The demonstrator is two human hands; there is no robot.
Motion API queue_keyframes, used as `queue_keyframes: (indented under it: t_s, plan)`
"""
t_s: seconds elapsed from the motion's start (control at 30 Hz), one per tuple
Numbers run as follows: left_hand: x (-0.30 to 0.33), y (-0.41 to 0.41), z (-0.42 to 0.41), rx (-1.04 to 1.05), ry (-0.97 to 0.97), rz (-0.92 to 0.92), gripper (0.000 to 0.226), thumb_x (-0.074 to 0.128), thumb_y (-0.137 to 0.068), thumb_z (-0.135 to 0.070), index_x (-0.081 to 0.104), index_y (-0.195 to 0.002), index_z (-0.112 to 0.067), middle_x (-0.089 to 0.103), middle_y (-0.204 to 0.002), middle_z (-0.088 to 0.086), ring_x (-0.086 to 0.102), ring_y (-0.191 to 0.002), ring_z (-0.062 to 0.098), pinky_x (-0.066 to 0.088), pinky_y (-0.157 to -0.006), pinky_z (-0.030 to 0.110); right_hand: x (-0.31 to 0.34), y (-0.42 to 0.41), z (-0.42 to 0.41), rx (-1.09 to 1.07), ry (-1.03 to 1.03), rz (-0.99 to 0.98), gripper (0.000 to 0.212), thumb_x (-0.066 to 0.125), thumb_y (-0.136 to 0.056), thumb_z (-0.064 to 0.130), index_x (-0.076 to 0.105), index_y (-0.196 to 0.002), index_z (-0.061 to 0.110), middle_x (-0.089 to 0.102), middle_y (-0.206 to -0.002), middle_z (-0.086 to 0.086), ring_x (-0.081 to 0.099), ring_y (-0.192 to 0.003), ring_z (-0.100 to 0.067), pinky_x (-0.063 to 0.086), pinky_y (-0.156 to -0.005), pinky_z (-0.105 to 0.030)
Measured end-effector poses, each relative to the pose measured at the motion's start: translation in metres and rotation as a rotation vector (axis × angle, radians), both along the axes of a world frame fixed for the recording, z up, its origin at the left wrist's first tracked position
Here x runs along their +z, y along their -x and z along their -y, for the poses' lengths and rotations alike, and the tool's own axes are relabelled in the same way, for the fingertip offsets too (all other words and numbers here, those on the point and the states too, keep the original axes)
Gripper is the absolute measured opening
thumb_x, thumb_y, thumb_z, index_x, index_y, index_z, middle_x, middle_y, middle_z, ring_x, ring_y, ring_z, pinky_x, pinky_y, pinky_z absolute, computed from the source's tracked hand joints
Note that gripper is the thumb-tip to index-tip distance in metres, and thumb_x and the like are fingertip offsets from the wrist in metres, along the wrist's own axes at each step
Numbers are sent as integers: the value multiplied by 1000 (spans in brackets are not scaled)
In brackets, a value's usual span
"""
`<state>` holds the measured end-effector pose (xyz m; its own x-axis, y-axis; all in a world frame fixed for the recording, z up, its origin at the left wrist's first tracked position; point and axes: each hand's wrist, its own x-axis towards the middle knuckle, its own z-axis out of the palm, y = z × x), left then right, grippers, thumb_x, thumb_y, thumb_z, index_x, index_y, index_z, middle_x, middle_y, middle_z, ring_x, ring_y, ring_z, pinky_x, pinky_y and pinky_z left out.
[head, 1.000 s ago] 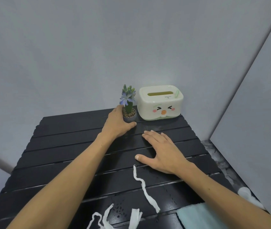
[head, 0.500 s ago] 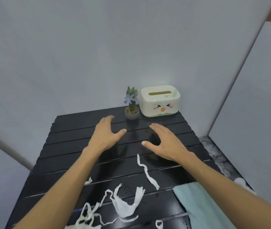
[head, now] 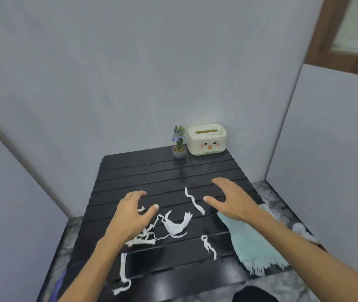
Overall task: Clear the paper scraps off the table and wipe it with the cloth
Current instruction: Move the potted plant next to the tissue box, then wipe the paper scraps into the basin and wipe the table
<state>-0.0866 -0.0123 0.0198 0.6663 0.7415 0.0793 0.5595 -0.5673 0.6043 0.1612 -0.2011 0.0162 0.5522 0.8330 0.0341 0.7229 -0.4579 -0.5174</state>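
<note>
Several white paper scraps lie on the black slatted table (head: 151, 171): a wide curved scrap (head: 176, 225) in the middle, a thin strip (head: 193, 200) farther back, a small looped one (head: 208, 247) and a long strip (head: 123, 273) near the front edge. A light blue cloth (head: 250, 240) lies on the table's right side. My left hand (head: 130, 216) hovers open over the left scraps, covering some. My right hand (head: 232, 200) hovers open over the cloth's far end. Both hands hold nothing.
A small potted plant with a purple flower (head: 179, 142) and a cream tissue box with a cartoon face (head: 206, 139) stand at the table's far edge. Grey panels enclose the table behind and on both sides. Marbled floor (head: 269, 192) shows to the right.
My left hand let go of the plant pot and both hands drew back toward me over the scraps. The view pulled back and tilted down, revealing more scraps and the cloth.
</note>
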Motion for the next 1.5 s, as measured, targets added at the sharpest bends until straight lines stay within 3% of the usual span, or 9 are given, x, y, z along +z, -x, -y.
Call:
queue_keyframes:
  t_s: [0.17,0.63,0.8,1.07,1.33,1.5]
  plan:
    - [-8,46,50,16,21,42,55,68,-85,-50,57,-131,-19,56,-133,-5,50,-125,15,38,-105,31,4,30,50,-4,-9,6,75,52,-89,63,37,-149,21,35,-156,3,30,-143,-14,25,-114,-31]
    - [-50,102,154,-11,-30,4,51,60,-86,-48,58,-124,-13,56,-124,-2,45,-120,16,28,-98,18,-2,73,124,-54,-20,-18,64,54,-94,52,44,-144,14,43,-151,-3,37,-139,-19,25,-112,-29]
    - [-48,94,162,-70,-50,25,48,64,-90,-38,54,-129,-12,53,-131,0,42,-127,17,30,-105,23,0,74,127,-70,-43,-23,63,54,-93,53,46,-142,14,45,-149,-3,40,-137,-19,28,-111,-31]
    - [-63,76,178,-77,-93,-55,74,38,-88,-61,45,-142,-12,46,-145,3,36,-136,22,28,-115,41,-24,65,129,-120,4,74,64,52,-94,52,44,-142,11,47,-148,-7,41,-136,-24,31,-111,-37]
    - [-86,71,180,10,-174,-36,68,43,-89,-59,53,-137,-12,50,-143,4,41,-134,26,33,-114,48,-53,41,123,-236,178,186,82,41,-90,67,29,-151,12,28,-159,-10,24,-146,-25,21,-117,-46]
    - [-91,69,177,31,-180,-10,64,47,-88,-57,56,-133,-13,51,-140,2,42,-132,25,34,-113,48,-63,42,101,-226,311,229,91,18,-86,78,12,-156,21,10,-165,-7,5,-151,-24,2,-120,-50]
